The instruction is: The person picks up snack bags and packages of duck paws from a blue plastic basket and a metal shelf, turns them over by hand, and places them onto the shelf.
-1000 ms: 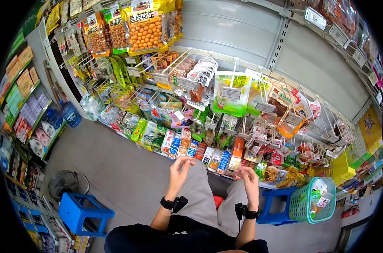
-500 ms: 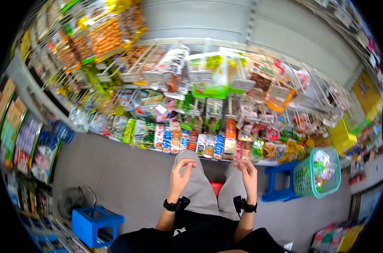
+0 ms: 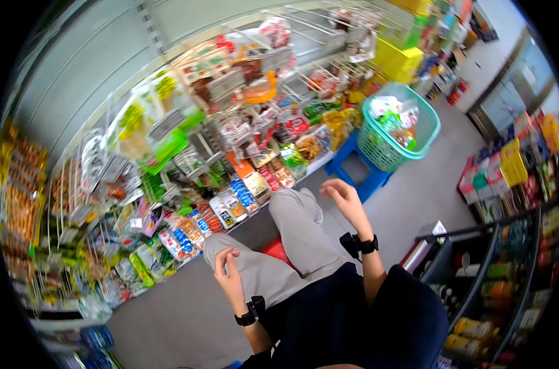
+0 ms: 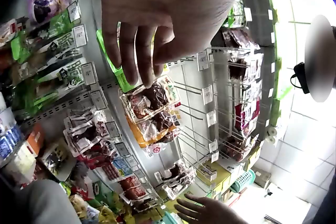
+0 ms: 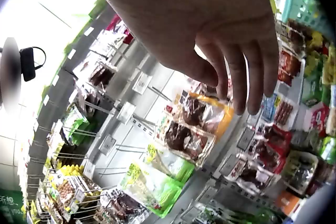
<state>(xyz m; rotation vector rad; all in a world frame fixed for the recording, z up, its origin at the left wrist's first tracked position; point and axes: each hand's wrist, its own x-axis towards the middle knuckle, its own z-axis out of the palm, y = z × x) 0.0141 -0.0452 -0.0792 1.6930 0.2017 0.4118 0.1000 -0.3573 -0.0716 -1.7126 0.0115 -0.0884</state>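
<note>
In the head view, the left hand (image 3: 228, 278) hovers over the person's left knee, fingers loosely bent, holding nothing. The right hand (image 3: 347, 202) is raised beside the other knee, near the blue stool (image 3: 360, 161), also with nothing in it. Both hands are apart from the packets on the rack. The left wrist view shows the left hand (image 4: 157, 24) with relaxed fingers in front of hanging packets (image 4: 149, 106). In the right wrist view the right hand (image 5: 210, 35) hangs with loose fingers, an orange-edged packet (image 5: 210, 113) behind it.
A green basket (image 3: 384, 147) holding packets stands on the blue stool. Hooks with snack bags (image 3: 162, 117) run across the rack, with small packets (image 3: 233, 203) along its bottom shelf. Dark shelving (image 3: 476, 270) stands at the right, and grey floor (image 3: 168, 320) lies around the knees.
The head view has swung to the right, bringing the basket nearer the middle and the dark shelving into view. Both hands stay raised and hold nothing.
</note>
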